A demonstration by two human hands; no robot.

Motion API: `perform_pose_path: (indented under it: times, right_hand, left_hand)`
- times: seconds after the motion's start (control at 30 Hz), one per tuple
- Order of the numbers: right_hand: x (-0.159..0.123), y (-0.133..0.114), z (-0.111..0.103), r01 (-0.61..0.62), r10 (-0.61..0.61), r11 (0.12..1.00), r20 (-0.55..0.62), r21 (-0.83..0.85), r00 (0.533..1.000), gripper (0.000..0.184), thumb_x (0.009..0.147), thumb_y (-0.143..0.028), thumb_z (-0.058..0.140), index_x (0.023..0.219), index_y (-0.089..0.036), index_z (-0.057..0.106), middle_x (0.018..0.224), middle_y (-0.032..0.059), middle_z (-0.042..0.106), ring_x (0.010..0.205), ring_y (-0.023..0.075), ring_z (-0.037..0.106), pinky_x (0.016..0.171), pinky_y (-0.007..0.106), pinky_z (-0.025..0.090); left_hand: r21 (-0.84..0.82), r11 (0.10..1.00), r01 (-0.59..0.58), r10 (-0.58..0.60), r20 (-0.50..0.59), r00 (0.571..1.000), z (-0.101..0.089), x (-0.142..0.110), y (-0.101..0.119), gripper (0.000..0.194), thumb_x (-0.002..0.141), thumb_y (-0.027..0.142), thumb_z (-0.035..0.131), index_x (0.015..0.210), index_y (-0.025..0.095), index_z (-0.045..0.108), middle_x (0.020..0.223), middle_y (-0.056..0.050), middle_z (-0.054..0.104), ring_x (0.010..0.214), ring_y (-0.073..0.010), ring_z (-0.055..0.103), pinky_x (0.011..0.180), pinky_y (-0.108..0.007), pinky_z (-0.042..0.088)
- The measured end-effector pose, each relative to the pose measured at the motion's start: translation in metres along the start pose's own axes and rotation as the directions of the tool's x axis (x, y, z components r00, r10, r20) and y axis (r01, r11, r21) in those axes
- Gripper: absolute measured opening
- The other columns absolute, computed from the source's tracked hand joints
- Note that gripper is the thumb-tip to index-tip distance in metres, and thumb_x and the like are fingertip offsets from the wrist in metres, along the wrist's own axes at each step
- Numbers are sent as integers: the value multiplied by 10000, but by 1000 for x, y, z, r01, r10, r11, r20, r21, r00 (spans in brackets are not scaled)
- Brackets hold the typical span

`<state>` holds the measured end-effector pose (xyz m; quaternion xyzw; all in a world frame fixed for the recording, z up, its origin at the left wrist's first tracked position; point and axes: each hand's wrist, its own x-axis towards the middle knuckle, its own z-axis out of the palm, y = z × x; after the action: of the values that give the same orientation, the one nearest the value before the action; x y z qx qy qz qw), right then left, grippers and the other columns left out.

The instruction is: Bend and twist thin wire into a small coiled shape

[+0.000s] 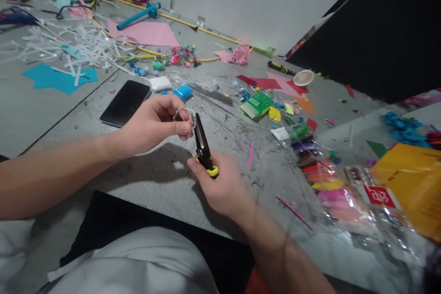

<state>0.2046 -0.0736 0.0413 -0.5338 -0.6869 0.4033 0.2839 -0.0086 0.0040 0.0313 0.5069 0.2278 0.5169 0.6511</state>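
Note:
Between the fingertips of my left hand (151, 121) is a small ring of twisted silver wire (184, 111). My right hand (222, 188) grips a pair of scissors (202, 140) with dark blades and yellow-trimmed handles. The blades point up and away from me, their tips right beside the wire ring; whether they touch it I cannot tell. Behind my left wrist a black phone (126, 102) lies flat. A blue packet (183, 92) and a white packet (160, 83) rest just past my left fingers.
White paper strips (93, 43) and blue paper (62, 77) spread at the far left. A green packet (257, 104) lies right of centre. Plastic bags of coloured clay (334, 193) and a yellow envelope (409, 183) cover the right side. A white wall (248, 4) closes off the back.

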Motion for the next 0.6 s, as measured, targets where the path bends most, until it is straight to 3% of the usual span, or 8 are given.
perform_pose_path:
  times: [0.23, 0.37, 0.5, 0.6]
  right_hand:
    - [0, 1, -1, 51, -55, 997, -73, -64, 996, 375, 997, -561, 695, 775, -287, 566, 670, -19, 648, 629, 206, 578, 606, 347, 414]
    - [-4, 5, -7, 98, -126, 982, -177, -160, 976, 223, 1013, -481, 673, 898, -298, 618, 759, 4, 719, 670, 247, 673, 627, 374, 494]
    - [-2, 21, -13, 186, -308, 908, -295, -375, 905, 118, 1022, -409, 664, 1081, -316, 623, 938, 61, 807, 848, 331, 795, 756, 462, 605]
    - [4, 37, -19, 238, -469, 797, -320, -555, 823, 249, 981, -331, 708, 1207, -312, 606, 1049, 109, 812, 970, 388, 802, 822, 516, 630]
  left_hand:
    - [-26, 1000, 4, -4, -1, 1000, 0, 3, 1, 417, 794, 328, 1147, 859, 211, 753, 766, 10, 762, 646, -139, 756, 656, -247, 665]
    - [-163, 984, 72, -73, 0, 997, 1, 1, 2, 475, 754, 306, 1165, 979, 229, 754, 750, 37, 732, 630, -125, 737, 614, -199, 640]
    - [-383, 891, 242, -247, 38, 968, 4, -4, 4, 494, 761, 238, 1155, 1062, 254, 763, 814, 42, 706, 652, -76, 711, 620, -122, 611]
    - [-481, 799, 360, -355, 105, 929, 6, -8, 4, 469, 732, 203, 1155, 976, 220, 756, 842, 21, 689, 649, -59, 672, 603, -100, 585]
